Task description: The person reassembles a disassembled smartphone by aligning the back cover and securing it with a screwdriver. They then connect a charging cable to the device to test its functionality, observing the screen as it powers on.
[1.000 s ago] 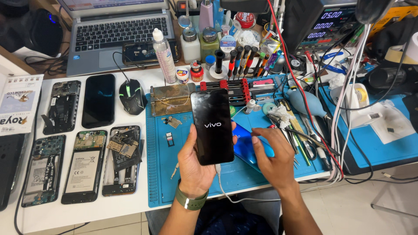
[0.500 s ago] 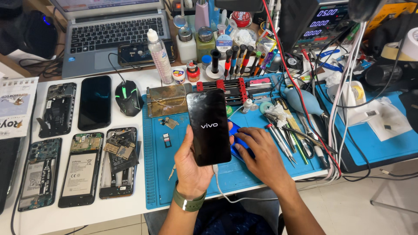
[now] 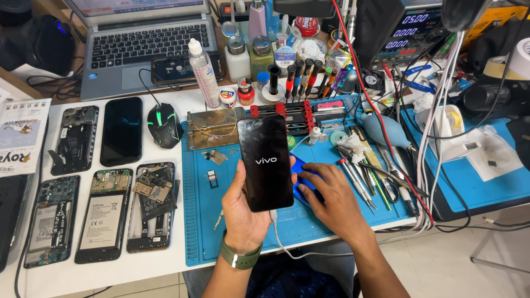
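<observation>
Phone point(image 3: 265, 161), black w/ lit screen, sits in my left hand point(image 3: 243, 212), fingers wrapped round it above blue mat point(image 3: 199, 221); right hand point(image 3: 331, 201) rests flat, fingers spread, on blue case point(image 3: 301, 179).

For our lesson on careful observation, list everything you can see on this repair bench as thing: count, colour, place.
Black smartphone with lit screen: one, held above mat.
White cable: one, plugged into phone's bottom.
Blue flat object: one, under right hand.
Blue rubber work mat: one, bench centre.
Opened phones without backs: four, left side.
Intact black phone: one, left.
Black computer mouse: one, beside mat.
Grey laptop: one, rear left.
Clear squeeze bottle: one, rear.
Left hand: green wristband, holds smartphone.
Right hand: rests on blue object.
</observation>
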